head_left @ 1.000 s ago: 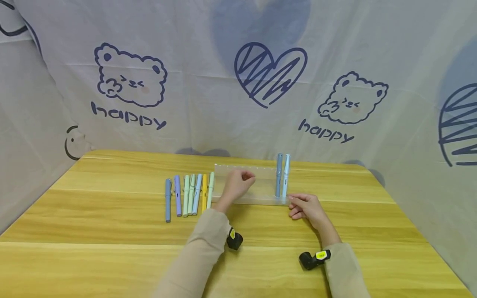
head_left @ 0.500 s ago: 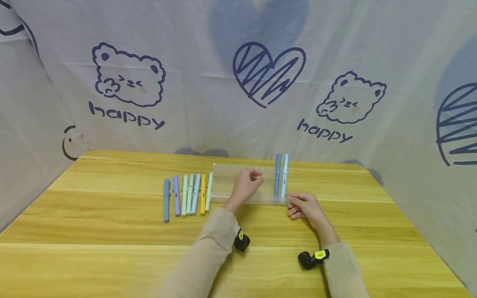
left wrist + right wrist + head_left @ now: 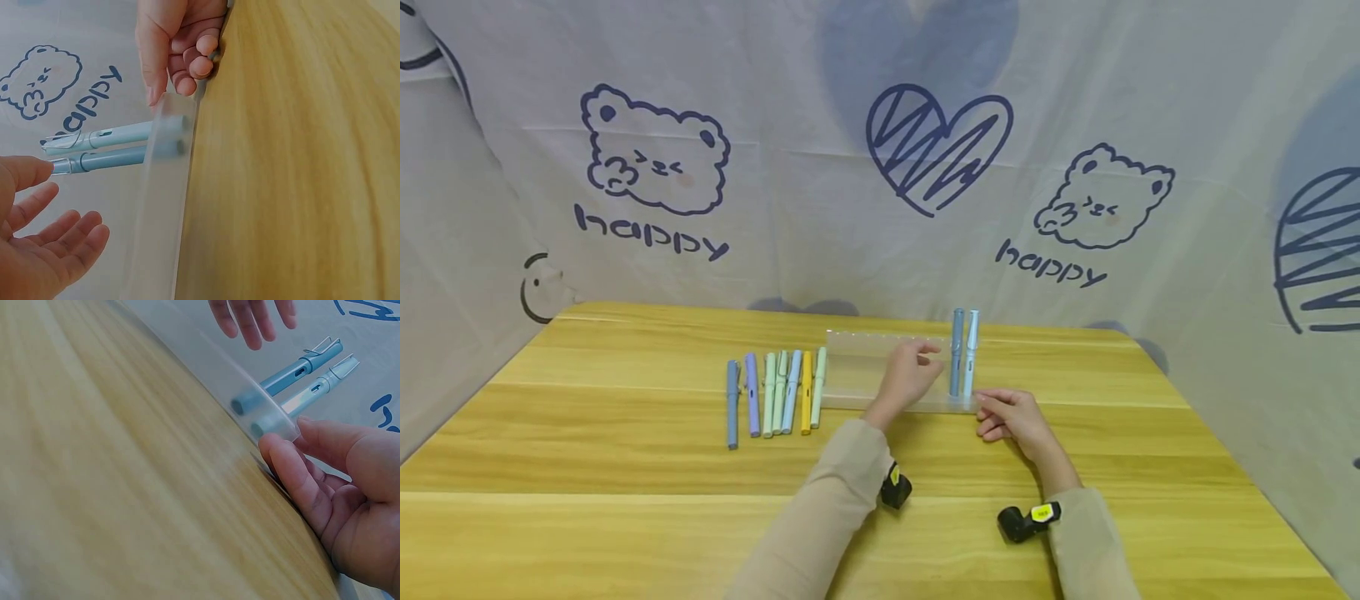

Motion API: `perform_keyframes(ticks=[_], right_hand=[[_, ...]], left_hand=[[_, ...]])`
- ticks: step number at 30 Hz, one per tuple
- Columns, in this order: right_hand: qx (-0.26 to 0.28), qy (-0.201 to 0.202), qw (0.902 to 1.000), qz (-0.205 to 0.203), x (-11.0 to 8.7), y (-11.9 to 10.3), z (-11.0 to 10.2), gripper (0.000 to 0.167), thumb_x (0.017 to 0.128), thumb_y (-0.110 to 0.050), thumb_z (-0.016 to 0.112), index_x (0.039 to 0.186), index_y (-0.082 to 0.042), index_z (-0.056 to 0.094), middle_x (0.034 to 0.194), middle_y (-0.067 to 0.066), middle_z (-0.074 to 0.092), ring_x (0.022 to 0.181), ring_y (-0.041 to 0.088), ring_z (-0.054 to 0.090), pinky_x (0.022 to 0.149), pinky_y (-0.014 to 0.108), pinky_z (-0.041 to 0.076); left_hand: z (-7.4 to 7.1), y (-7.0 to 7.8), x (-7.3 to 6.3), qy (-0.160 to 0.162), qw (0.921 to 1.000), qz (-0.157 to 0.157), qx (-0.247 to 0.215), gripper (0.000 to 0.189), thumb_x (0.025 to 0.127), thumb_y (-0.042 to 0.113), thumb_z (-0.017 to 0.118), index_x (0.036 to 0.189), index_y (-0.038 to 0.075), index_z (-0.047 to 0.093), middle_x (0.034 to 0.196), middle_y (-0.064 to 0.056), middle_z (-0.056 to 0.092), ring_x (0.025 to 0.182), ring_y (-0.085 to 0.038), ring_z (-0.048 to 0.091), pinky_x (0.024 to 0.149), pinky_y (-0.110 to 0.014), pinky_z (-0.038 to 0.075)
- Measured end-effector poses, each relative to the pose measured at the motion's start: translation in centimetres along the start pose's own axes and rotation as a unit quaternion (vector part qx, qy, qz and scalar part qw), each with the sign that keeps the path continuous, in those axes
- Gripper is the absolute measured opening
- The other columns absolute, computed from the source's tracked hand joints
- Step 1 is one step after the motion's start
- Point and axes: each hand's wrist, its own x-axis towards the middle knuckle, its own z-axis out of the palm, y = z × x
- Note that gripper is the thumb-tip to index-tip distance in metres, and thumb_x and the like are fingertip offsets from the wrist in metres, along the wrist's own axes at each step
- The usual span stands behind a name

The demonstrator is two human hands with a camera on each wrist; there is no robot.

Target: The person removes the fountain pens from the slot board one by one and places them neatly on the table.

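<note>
A clear frosted pen stand (image 3: pixel 856 371) stands on the table. Two capped pens rise upright at its right end: a grey-blue pen (image 3: pixel 957 354) and a pale blue pen (image 3: pixel 972 357). My left hand (image 3: pixel 910 377) is in front of the stand with relaxed, spread fingers; in the left wrist view one fingertip (image 3: pixel 42 167) comes right up to the grey-blue pen's clip end. With thumb and forefinger, my right hand (image 3: pixel 1018 421) pinches the stand's right end corner, which the right wrist view shows at the frosted ledge (image 3: pixel 284 428).
Left of the stand, several pens lie in a loose row: a grey-blue pen (image 3: pixel 732 404), a purple pen (image 3: pixel 752 396), pale green ones, a light blue pen (image 3: pixel 792 392) and a yellow pen (image 3: pixel 807 392). A printed cloth (image 3: pixel 805 208) hangs behind the wooden table (image 3: pixel 625 517).
My left hand has moved right along the stand toward the two upright pens, its fingers loosening. My right hand keeps its place at the stand's corner. The pens stay put.
</note>
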Motion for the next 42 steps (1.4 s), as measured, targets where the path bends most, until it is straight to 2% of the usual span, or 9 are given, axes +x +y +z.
perform_keyframes(ticks=[7,22,29,37,42], right_hand=[[-0.002,-0.002,1.0000,-0.003,0.1,0.0,0.0,0.039,0.090,-0.012,0.053,0.115,0.017,0.048,0.067,0.005,0.057,0.050,0.013,0.059,0.048,0.026,0.052],[0.003,-0.002,1.0000,-0.006,0.1,0.2,-0.1,0.038,0.090,-0.012,0.054,0.114,0.017,0.050,0.067,0.005,0.057,0.050,0.013,0.059,0.048,0.026,0.052],[-0.002,0.000,1.0000,-0.002,0.1,0.2,-0.1,0.039,0.090,-0.013,0.054,0.115,0.017,0.049,0.067,0.006,0.057,0.051,0.013,0.059,0.049,0.026,0.052],[0.000,0.000,1.0000,-0.001,0.1,0.1,0.0,0.040,0.090,-0.013,0.054,0.116,0.017,0.048,0.068,0.006,0.058,0.050,0.013,0.059,0.049,0.026,0.052],[0.002,-0.003,1.0000,-0.006,0.2,0.2,-0.2,0.039,0.090,-0.012,0.053,0.115,0.018,0.048,0.067,0.005,0.057,0.050,0.012,0.059,0.049,0.026,0.052]], left_hand=[[0.6,-0.1,0.3,-0.008,0.9999,0.004,-0.007,0.023,0.083,0.005,0.058,0.104,-0.002,0.060,0.111,-0.014,0.058,0.096,-0.029,0.056,0.076,-0.033,0.049],[1.7,-0.1,0.3,-0.026,0.9988,0.038,-0.018,0.021,0.083,0.002,0.059,0.104,-0.002,0.059,0.114,-0.016,0.055,0.096,-0.032,0.056,0.078,-0.034,0.049],[2.3,-0.2,0.3,-0.037,0.9983,0.038,-0.023,0.022,0.085,0.004,0.057,0.106,-0.001,0.060,0.119,-0.015,0.052,0.098,-0.031,0.056,0.078,-0.032,0.049],[2.8,-0.3,0.4,-0.058,0.9967,0.053,-0.022,0.020,0.086,0.002,0.055,0.105,-0.002,0.061,0.116,-0.017,0.052,0.099,-0.031,0.055,0.077,-0.033,0.049],[2.9,-0.3,0.3,-0.072,0.9962,0.045,-0.019,0.023,0.086,0.005,0.056,0.108,-0.001,0.060,0.119,-0.018,0.050,0.099,-0.032,0.055,0.079,-0.033,0.049]])
